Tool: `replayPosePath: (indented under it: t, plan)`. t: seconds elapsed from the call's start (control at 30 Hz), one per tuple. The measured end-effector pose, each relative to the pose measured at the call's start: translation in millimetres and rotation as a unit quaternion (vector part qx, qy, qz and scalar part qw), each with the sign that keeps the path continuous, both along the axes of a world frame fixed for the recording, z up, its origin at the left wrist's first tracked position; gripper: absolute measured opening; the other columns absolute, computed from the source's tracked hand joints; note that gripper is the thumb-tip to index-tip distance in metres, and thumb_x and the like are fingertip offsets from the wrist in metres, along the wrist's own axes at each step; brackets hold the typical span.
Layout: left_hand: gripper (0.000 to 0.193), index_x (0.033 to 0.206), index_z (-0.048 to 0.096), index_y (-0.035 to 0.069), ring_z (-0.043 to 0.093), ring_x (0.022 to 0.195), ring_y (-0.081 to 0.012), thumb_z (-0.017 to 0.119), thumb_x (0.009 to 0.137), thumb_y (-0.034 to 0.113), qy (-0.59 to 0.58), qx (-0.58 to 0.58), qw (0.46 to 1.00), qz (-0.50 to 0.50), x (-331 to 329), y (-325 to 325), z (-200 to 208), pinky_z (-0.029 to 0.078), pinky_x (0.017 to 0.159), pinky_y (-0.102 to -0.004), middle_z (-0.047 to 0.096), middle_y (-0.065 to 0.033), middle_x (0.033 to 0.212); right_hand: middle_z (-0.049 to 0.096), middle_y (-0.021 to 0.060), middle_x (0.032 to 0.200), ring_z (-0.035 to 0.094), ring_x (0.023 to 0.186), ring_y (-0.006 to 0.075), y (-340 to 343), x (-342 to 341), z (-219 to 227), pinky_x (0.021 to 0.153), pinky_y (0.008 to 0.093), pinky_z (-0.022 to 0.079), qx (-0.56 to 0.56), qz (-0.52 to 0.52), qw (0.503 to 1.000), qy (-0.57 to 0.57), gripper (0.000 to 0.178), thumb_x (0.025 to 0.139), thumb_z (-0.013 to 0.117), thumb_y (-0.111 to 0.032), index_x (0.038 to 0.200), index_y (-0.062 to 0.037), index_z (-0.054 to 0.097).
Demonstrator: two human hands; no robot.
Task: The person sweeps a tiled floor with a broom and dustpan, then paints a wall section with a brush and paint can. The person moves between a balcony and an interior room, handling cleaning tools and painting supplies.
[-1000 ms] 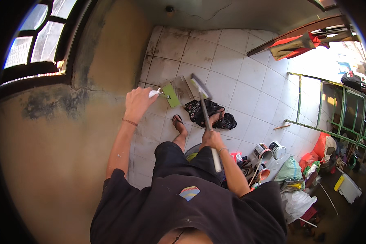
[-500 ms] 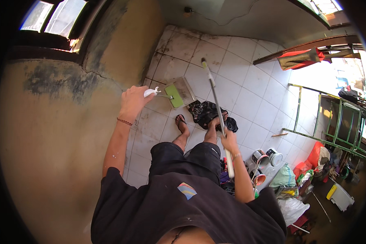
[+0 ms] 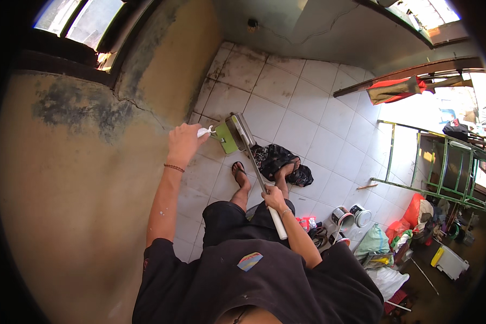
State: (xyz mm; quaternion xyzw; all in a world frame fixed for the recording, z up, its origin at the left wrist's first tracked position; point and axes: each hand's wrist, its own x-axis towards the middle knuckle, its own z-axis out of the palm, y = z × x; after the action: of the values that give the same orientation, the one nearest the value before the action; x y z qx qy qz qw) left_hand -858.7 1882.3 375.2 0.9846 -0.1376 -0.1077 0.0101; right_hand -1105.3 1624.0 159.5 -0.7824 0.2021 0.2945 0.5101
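My left hand (image 3: 184, 143) is closed around the white handle end of a long-handled green dustpan (image 3: 230, 144), which hangs out over the tiles beside the wall. My right hand (image 3: 275, 198) grips the grey stick of a broom (image 3: 259, 166) just above its white lower sleeve. The broom's head is at the dustpan's open edge, overlapping it; whether the bristles touch the pan I cannot tell. A crumpled black plastic bag (image 3: 275, 158) lies by the dustpan, around my right foot. What the pan holds is hard to make out.
The stained yellow wall (image 3: 86, 178) rises close on my left. Paint cans (image 3: 342, 217) stand at my right, near sacks and bags (image 3: 373, 241). A green metal frame (image 3: 410, 186) lies by the bright doorway, with a small stick (image 3: 367, 187) on the white tiles (image 3: 318, 135).
My right hand has moved left and swung the broom from over the open floor across to the dustpan. The dustpan has tilted and shifted slightly; my left hand keeps its hold.
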Motion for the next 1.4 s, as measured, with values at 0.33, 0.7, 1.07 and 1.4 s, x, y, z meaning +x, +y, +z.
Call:
replayPosePath:
  t: [0.33, 0.7, 1.07, 1.4]
  plan:
    - [0.03, 0.092, 0.072, 0.012, 0.066, 0.079, -0.0374, 0.068, 0.089, 0.041, -0.05, -0.076, 0.992, 0.09, -2, 19, 27, 0.05, 0.068, -0.0487, 0.068, -0.0161, 0.079, 0.065, 0.0205, 0.063, 0.068, 0.057, 0.0337, -149, 152, 5, 0.06, 0.0431, 0.056, -0.24, -0.002, 0.956, -0.168, 0.026, 0.082, 0.062, -0.019, 0.103, -0.0046, 0.069]
    - [0.037, 0.094, 0.072, 0.004, 0.065, 0.074, -0.0412, 0.068, 0.09, 0.04, -0.016, -0.073, 0.964, 0.255, 40, -31, 38, 0.049, 0.063, -0.0474, 0.067, -0.0223, 0.078, 0.068, 0.0274, 0.073, 0.072, 0.073, 0.0383, -287, 359, -52, 0.061, 0.0438, 0.058, -0.26, -0.063, 0.962, -0.059, 0.021, 0.07, 0.062, -0.007, 0.082, 0.0105, 0.063]
    - [0.036, 0.1, 0.075, 0.012, 0.068, 0.082, -0.0364, 0.068, 0.089, 0.045, -0.013, 0.007, 0.952, 0.304, 82, -60, 24, 0.053, 0.07, -0.0461, 0.071, -0.016, 0.083, 0.065, 0.0356, 0.094, 0.061, 0.096, 0.0554, -202, 275, 11, 0.093, 0.0535, 0.049, -0.147, 0.245, 0.955, -0.079, 0.047, 0.082, 0.057, -0.008, 0.124, 0.0112, 0.055]
    - [0.034, 0.095, 0.075, 0.015, 0.07, 0.08, -0.0352, 0.068, 0.087, 0.047, -0.024, 0.0, 0.953, 0.303, 99, -79, 22, 0.054, 0.069, -0.0463, 0.071, -0.0141, 0.08, 0.063, 0.0357, 0.103, 0.058, 0.106, 0.0501, -190, 410, -33, 0.097, 0.0522, 0.048, -0.227, 0.24, 0.932, -0.146, 0.042, 0.082, 0.053, -0.003, 0.123, 0.0072, 0.054]
